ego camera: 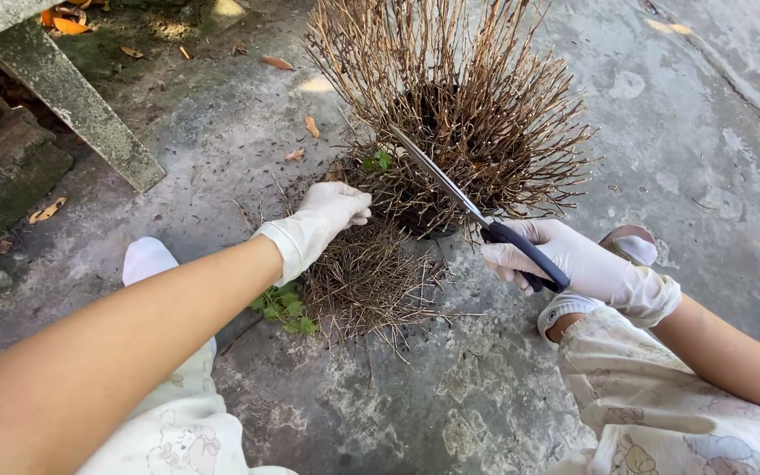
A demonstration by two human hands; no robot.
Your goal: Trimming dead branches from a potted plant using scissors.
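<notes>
Scissors point(477, 215), black-handled with slim steel blades, cut brittle dry twigs point(468, 97).

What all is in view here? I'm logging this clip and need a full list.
dry shrub: one, brown bare twigs, top centre
cut twig pile: one, brown, on the concrete ground below the shrub
scissors: one, dark handles, blades in the twigs
green weed: one, beside the pile
fallen leaves: several, orange, top left
concrete slab: one, grey, upper left
left hand: white glove, on the twigs
right hand: white glove, holding the scissors
</notes>
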